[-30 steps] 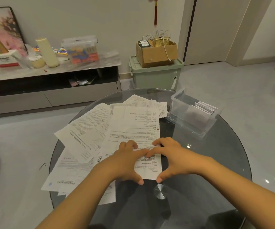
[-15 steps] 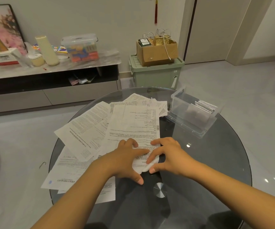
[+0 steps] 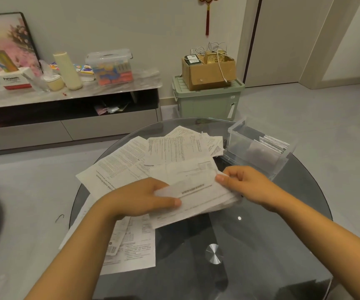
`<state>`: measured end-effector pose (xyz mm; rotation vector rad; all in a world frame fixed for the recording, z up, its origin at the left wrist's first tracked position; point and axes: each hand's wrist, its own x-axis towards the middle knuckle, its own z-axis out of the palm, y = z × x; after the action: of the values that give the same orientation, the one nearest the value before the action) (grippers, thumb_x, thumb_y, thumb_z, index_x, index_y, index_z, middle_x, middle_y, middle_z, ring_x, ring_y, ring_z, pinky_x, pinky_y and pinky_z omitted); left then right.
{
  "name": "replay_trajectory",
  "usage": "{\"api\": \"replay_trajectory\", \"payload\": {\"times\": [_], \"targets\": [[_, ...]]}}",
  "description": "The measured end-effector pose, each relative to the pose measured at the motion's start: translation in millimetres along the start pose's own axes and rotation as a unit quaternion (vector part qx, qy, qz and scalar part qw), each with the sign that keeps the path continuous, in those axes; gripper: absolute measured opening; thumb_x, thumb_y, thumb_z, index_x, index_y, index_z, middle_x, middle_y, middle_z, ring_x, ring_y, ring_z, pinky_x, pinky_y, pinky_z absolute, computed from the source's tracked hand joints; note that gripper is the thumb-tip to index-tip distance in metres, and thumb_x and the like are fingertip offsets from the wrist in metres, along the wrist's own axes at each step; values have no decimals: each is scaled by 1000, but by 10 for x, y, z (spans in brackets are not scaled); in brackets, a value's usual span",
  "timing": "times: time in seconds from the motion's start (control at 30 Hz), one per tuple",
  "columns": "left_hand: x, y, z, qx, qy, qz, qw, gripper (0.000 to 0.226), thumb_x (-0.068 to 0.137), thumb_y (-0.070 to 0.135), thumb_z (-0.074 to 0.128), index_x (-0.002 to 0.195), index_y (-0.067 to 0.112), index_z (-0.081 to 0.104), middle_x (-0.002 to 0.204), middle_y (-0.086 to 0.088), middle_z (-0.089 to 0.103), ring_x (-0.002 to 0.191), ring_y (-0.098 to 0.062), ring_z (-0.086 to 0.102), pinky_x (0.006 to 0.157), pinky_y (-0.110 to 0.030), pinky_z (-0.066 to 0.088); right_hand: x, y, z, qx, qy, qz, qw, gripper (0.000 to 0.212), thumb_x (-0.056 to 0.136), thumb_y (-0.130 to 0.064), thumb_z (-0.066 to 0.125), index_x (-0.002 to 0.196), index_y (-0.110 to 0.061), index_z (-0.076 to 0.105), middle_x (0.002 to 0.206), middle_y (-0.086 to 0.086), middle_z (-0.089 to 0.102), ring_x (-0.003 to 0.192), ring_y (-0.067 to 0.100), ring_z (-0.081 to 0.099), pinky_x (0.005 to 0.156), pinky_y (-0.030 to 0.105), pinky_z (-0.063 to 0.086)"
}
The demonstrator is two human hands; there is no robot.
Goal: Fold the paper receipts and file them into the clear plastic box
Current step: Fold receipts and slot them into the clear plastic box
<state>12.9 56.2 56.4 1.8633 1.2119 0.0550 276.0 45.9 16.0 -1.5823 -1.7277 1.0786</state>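
While both hands [image 3: 196,191] pinch it, folded receipt [image 3: 198,194] between them

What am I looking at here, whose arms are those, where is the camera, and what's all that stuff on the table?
There is no machine here: a person wears a camera on the head, so the single view looks forward and down at their own arms. On the round glass table lie loose paper receipts. At the far right edge stands the clear plastic box, with some folded papers already upright inside. The left hand and the right hand grip opposite ends of one folded receipt, lifted over the pile. The shelf and boxes behind are just room furniture.
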Motion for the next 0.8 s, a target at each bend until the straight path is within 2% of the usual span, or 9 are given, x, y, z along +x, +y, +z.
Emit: {"api": "replay_trajectory", "payload": {"times": [0.07, 0.13, 0.2, 0.3, 0.37, 0.43, 0.53, 0.7, 0.8], "targets": [[-16, -14, -28, -90, 2, 4, 996, 25, 78, 46, 67, 99, 33, 67, 99, 15, 72, 93, -10, 68, 87, -28, 53, 10, -9, -23, 18, 26, 18, 999, 42, 88, -44, 55, 80, -2, 58, 75, 14, 59, 69, 18, 51, 68, 34, 41], [4, -10, -10, -149, -11, -4, 989, 21, 85, 25, 67, 107, 25, 66, 102, 10, 72, 95, -12, 69, 87, -28, 54, 45, 31, -20, 20, 57, 32, 998, 43, 89, -45, 54, 85, -3, 59, 85, 17, 66, 74, 18, 56, 75, 40, 47], [39, -9, 42, -157, -10, -28, 987, 21, 86, 18, 65, 107, 23, 66, 101, 8, 73, 93, -13, 70, 89, -32, 54, 63, 55, -1, 18, 84, 55, 995, 43, 89, -49, 53, 87, -7, 62, 95, 15, 68, 79, 16, 59, 81, 41, 49], [114, -76, 96, -124, 32, -80, 989, 17, 84, 20, 68, 99, 29, 66, 92, 11, 74, 85, -11, 71, 88, -37, 55, 81, 71, 35, 59, 57, 75, 994, 38, 86, -55, 53, 100, -20, 60, 98, 1, 69, 90, 12, 64, 88, 42, 52], [141, -109, 96, -83, 42, -103, 990, 15, 83, 24, 70, 97, 30, 66, 91, 11, 73, 83, -11, 71, 87, -37, 55, 65, 55, 40, 33, 19, 84, 996, 40, 83, -49, 61, 113, -25, 50, 104, -10, 65, 93, 8, 63, 81, 31, 52], [144, -112, 99, -24, 44, -116, 992, 16, 82, 29, 70, 97, 32, 66, 92, 14, 71, 82, -8, 69, 81, -29, 55, 64, 68, 58, -32, -20, 83, 996, 58, 78, -38, 72, 125, -28, 38, 103, -14, 59, 89, 2, 60, 71, 18, 49], [141, -108, 118, 44, 54, -127, 989, 19, 80, 30, 72, 94, 37, 61, 89, 18, 65, 79, -1, 61, 66, -16, 45, 66, 87, 102, -110, -54, 69, 990, 85, 74, -30, 77, 139, -30, 23, 100, -9, 55, 85, 5, 57, 69, 16, 46], [192, -144, 189, 151, 84, -161, 972, 67, 73, 34, 78, 124, 25, 35, 106, 11, 51, 87, -8, 53, 72, -22, 44, 24, 104, 163, -187, -58, 31, 980, 96, 72, -25, 77, 142, -40, 13, 120, -1, 48, 99, 15, 52, 83, 25, 44], [237, -137, 239, 139, 115, -140, 974, 98, 72, 25, 80, 143, 28, 13, 118, 3, 49, 99, -15, 54, 76, -24, 45, 1, 98, 144, -217, -63, 32, 974, 94, 74, -27, 76, 142, -44, 13, 119, 1, 43, 98, 16, 51, 80, 24, 42]]}}
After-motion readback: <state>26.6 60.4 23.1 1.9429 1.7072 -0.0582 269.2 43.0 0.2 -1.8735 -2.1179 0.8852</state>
